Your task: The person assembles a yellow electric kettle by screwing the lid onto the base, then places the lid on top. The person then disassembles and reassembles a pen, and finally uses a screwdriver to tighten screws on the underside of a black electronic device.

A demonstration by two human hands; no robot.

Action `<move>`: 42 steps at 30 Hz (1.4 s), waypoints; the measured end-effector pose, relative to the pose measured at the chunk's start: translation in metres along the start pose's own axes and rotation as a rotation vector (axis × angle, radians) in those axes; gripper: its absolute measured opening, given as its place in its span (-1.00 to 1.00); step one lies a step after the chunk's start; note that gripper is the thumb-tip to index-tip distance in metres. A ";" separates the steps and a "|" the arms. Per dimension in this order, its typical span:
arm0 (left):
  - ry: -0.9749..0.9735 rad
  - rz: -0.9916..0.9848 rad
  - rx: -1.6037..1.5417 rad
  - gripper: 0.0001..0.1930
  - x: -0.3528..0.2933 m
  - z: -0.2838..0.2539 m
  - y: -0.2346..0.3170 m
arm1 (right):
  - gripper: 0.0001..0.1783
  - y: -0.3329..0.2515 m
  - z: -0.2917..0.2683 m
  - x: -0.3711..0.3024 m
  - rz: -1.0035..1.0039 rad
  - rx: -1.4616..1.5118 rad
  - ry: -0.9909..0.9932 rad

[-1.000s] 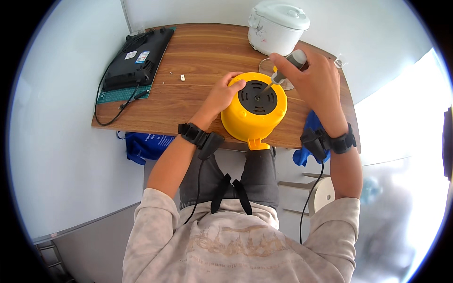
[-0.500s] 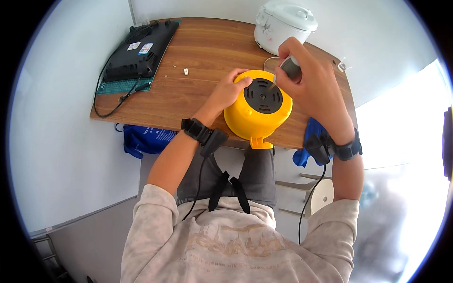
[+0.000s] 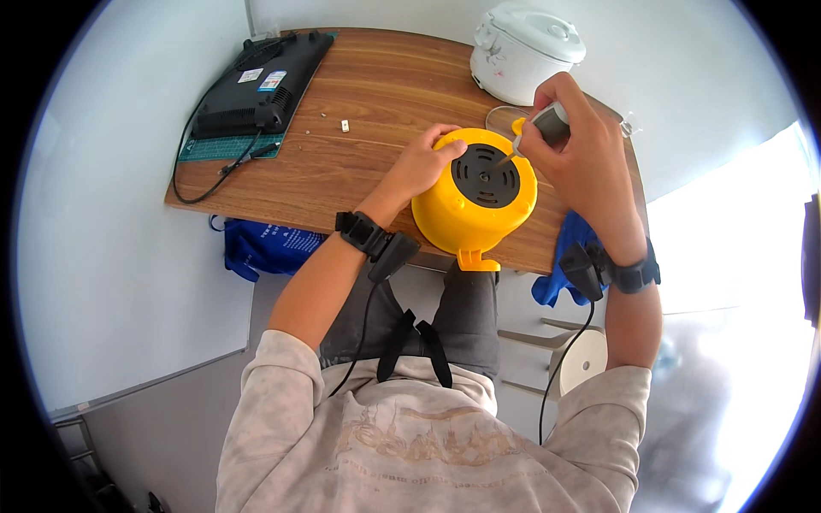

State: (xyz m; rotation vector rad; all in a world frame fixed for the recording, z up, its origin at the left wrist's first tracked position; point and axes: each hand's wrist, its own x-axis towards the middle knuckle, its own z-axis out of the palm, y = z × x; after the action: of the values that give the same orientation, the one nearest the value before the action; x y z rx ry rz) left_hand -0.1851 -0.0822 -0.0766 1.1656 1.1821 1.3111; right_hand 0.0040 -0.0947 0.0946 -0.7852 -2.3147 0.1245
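Note:
A yellow pot-shaped appliance (image 3: 445, 221) lies tilted at the table's front edge, its round black vented base plate (image 3: 505, 190) facing up. My left hand (image 3: 419, 169) is closed round its left rim, the thumb on top and the other fingers partly hidden behind it. In my right hand (image 3: 590, 154) is a screwdriver (image 3: 554, 125) with a grey handle. Its thin shaft slants down toward the recess in the middle of the base plate. Whether the tip touches a screw is too small to tell. A yellow handle (image 3: 477, 261) juts from the appliance toward my lap.
On the brown table (image 3: 376, 85) stands a white rice cooker (image 3: 526, 64) at the back right. A black flat device (image 3: 248, 98) with a cable lies on a green mat (image 3: 201, 149) at the left. A small white piece (image 3: 345, 126) lies mid-table. Blue bags (image 3: 265, 248) hang below.
My right hand and the screwdriver handle have shifted right, baring more of the shaft. The left hand keeps its hold on the yellow appliance. The whole view has shifted slightly.

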 end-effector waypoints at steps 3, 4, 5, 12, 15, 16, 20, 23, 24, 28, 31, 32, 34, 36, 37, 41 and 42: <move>-0.006 -0.001 -0.003 -0.51 0.002 0.000 -0.005 | -0.72 0.001 0.001 -0.002 0.000 0.007 -0.004; -0.008 -0.008 -0.004 -0.51 0.002 0.001 -0.005 | -0.72 0.002 0.001 -0.003 0.001 0.007 -0.005; -0.009 -0.015 -0.004 -0.51 0.002 0.001 -0.006 | -0.73 0.002 0.001 -0.003 0.012 0.007 0.001; -0.018 0.002 -0.012 -0.50 0.005 -0.002 -0.014 | -0.77 0.002 0.002 -0.005 0.047 0.001 0.056; -0.005 0.005 0.008 -0.49 0.006 -0.002 -0.015 | -0.78 0.005 0.002 -0.004 0.070 0.020 0.062; -0.006 0.004 0.007 -0.49 0.006 -0.002 -0.015 | -0.79 0.006 0.002 -0.004 0.077 0.022 0.060; -0.004 0.000 0.007 -0.49 0.006 -0.001 -0.014 | -0.78 0.009 0.004 -0.004 0.044 0.011 0.048; 0.000 0.001 0.025 -0.49 0.006 0.000 -0.014 | -0.77 0.010 0.005 -0.005 0.015 -0.006 0.047; 0.001 0.002 0.033 -0.49 0.006 0.000 -0.013 | -0.77 0.011 0.005 -0.005 0.020 -0.005 0.044; -0.006 0.005 0.038 -0.52 0.005 -0.003 -0.014 | -0.74 0.010 0.006 -0.001 0.035 -0.020 0.021; -0.011 0.006 0.036 -0.52 0.004 -0.007 -0.013 | -0.72 0.012 0.007 0.005 0.089 -0.028 -0.018; -0.009 0.002 0.041 -0.52 0.004 -0.009 -0.013 | -0.72 0.014 0.009 0.008 0.086 -0.022 -0.014; -0.003 -0.003 0.041 -0.51 0.004 -0.010 -0.012 | -0.72 0.020 0.012 0.011 0.082 -0.010 -0.006; 0.005 -0.007 0.032 -0.51 0.005 -0.010 -0.011 | -0.73 0.023 0.015 0.014 0.114 -0.002 -0.020; 0.000 -0.013 0.024 -0.51 0.005 -0.011 -0.009 | -0.73 0.025 0.016 0.016 0.130 0.002 -0.027; -0.019 -0.018 -0.013 -0.53 0.015 -0.017 -0.014 | -0.71 0.014 0.006 0.029 0.167 0.015 -0.201; -0.024 -0.015 -0.022 -0.53 0.019 -0.018 -0.016 | -0.71 0.015 0.003 0.032 0.169 0.015 -0.253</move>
State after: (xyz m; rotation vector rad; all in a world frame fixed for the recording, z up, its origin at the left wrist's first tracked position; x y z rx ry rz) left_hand -0.2035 -0.0637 -0.0932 1.1516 1.1543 1.2930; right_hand -0.0094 -0.0639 0.1064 -1.0071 -2.4752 0.3325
